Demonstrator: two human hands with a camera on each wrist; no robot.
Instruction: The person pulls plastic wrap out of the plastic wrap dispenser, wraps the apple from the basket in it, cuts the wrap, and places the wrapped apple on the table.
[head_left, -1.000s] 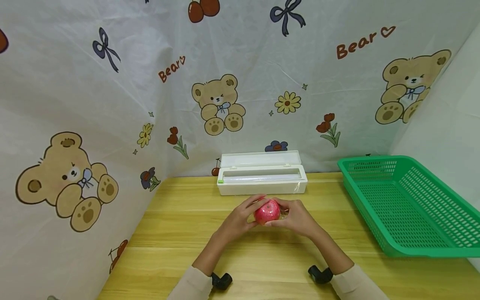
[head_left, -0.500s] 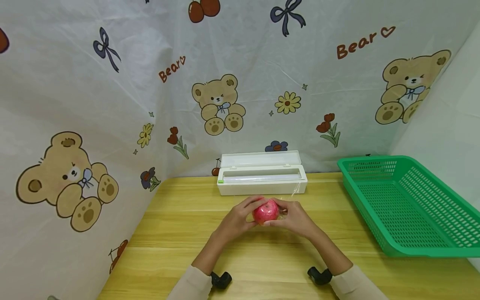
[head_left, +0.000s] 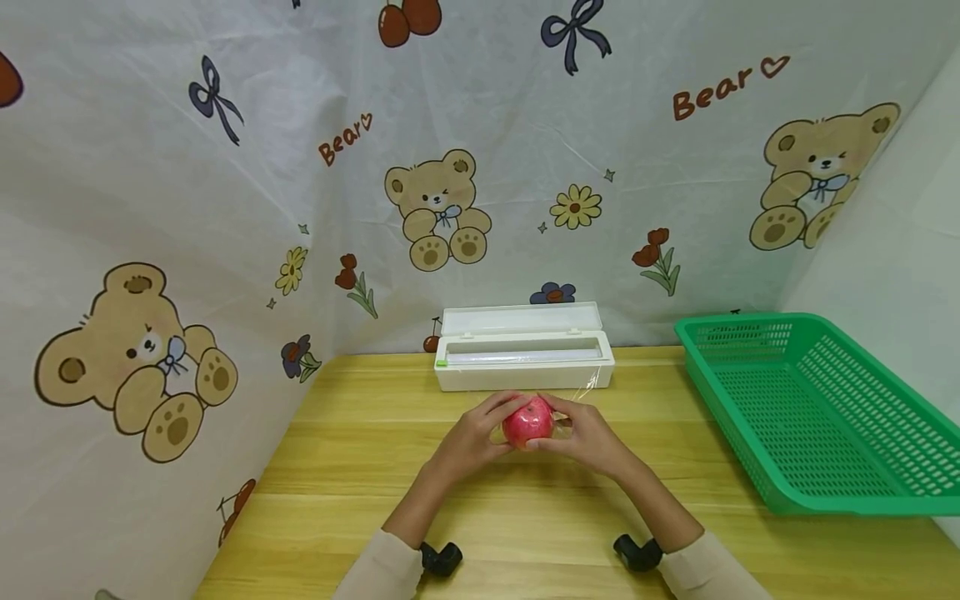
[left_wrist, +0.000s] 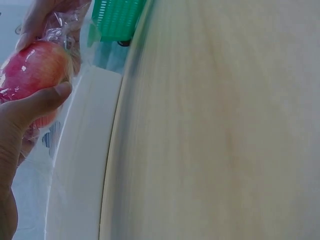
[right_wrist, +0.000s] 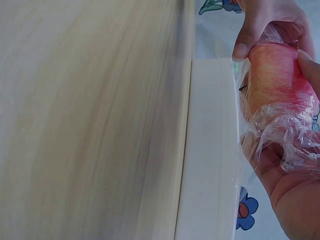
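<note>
A red apple (head_left: 528,422) is held between both hands above the wooden table, in front of the white box. Clear plastic film (right_wrist: 285,125) wraps it, bunched and crumpled on the side by the right hand. My left hand (head_left: 470,437) grips the apple's left side, its thumb (left_wrist: 50,97) pressed on the skin in the left wrist view. My right hand (head_left: 588,437) holds the other side, with fingers and thumb around the apple and the gathered film. The right palm is partly hidden behind the film.
A white cling film box (head_left: 525,377) with its lid raised stands at the table's back, a roll (head_left: 525,356) inside and a strip of film hanging from its front right. A green plastic basket (head_left: 806,500) sits at the right. A patterned cloth (head_left: 525,108) hangs behind.
The apple has shifted slightly left and turned a little between the hands. The hands have barely moved. The film strip at the box's front right hangs differently.
</note>
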